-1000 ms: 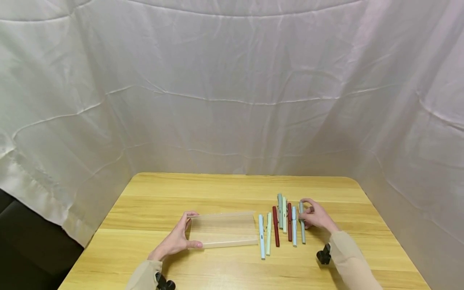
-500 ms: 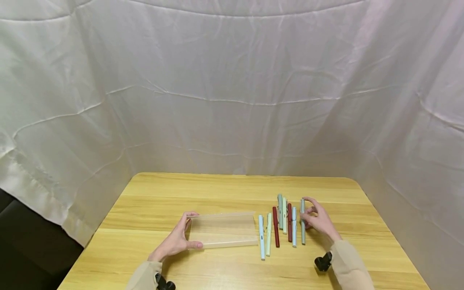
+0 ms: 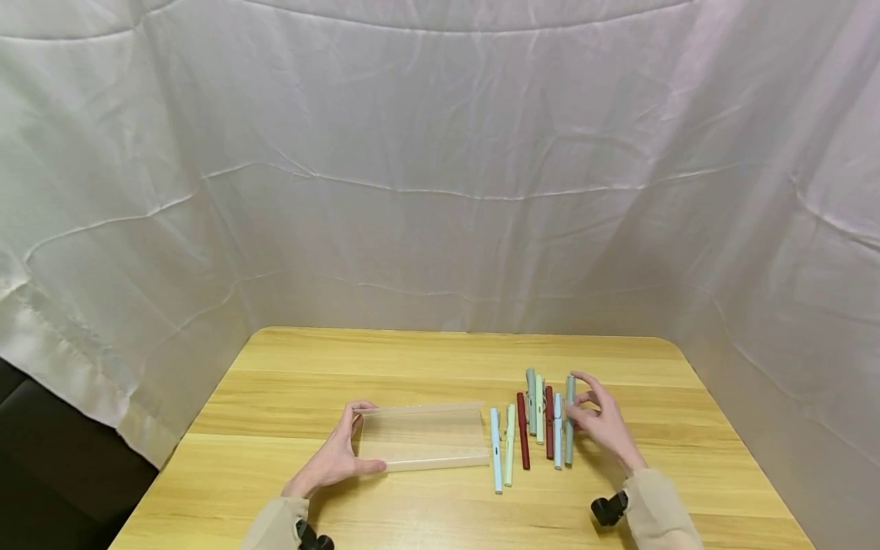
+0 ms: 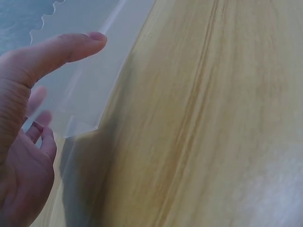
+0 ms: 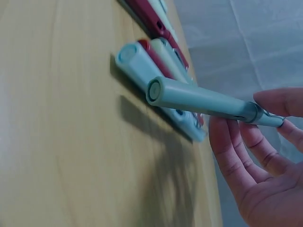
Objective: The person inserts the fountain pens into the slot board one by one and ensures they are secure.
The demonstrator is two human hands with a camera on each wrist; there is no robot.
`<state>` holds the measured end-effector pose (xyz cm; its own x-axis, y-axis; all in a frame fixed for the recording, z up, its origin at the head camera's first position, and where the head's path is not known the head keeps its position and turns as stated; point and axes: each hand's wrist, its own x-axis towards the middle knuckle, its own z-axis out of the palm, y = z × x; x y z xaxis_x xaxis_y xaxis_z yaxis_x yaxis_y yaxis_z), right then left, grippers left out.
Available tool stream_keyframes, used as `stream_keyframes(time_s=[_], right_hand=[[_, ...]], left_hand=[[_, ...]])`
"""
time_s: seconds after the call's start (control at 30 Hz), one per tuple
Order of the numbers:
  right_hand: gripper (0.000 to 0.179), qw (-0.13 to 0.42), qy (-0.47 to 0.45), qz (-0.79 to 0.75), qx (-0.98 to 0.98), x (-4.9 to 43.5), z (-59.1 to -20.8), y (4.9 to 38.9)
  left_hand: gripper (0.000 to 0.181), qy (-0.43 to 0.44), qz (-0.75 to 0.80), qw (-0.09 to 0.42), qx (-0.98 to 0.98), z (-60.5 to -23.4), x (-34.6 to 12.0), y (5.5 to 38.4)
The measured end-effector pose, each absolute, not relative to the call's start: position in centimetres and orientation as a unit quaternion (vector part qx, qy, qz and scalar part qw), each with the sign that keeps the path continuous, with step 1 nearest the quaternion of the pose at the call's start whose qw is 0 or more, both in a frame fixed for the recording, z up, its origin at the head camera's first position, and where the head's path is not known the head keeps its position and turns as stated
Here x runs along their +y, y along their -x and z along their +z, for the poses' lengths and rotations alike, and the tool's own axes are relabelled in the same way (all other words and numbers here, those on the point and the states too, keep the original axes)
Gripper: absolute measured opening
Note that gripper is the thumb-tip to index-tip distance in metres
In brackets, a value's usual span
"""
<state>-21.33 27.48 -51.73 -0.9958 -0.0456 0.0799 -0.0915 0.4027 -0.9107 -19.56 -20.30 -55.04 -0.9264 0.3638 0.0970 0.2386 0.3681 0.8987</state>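
My left hand [image 3: 338, 452] grips the left end of a clear plastic tray [image 3: 422, 434], thumb on its front edge and fingers at the back. In the left wrist view the tray [image 4: 94, 90] shows a scalloped edge, with the thumb lying over it. My right hand [image 3: 605, 422] pinches a grey-green pen [image 3: 570, 428] between thumb and fingers. The right wrist view has this pen [image 5: 199, 100] held above the table, apart from its shadow. Just left of it lies a light blue pen [image 3: 558, 439], beside a dark red pen [image 3: 549, 428].
More pens lie between tray and right hand: a light blue pen [image 3: 496, 451], a pale green pen [image 3: 509, 447], a dark red pen [image 3: 523, 435], a grey-green pen [image 3: 531, 397] and another pale green pen [image 3: 539, 412]. A pale curtain [image 3: 440, 229] surrounds the wooden table [image 3: 385, 359].
My right hand has raised the grey-green pen off the table and shifted it slightly left, towards the neighbouring light blue pen. The left hand and tray stay in place.
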Motion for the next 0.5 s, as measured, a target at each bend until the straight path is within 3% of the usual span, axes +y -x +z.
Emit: stream_keyframes(time_s=[0.5], right_hand=[[0.069,0.054,-0.088,0.583,-0.806,24.6,-51.2,20.6]], left_hand=[[0.103,-0.187,0.531,0.014,0.826,-55.6,-20.0,19.6]])
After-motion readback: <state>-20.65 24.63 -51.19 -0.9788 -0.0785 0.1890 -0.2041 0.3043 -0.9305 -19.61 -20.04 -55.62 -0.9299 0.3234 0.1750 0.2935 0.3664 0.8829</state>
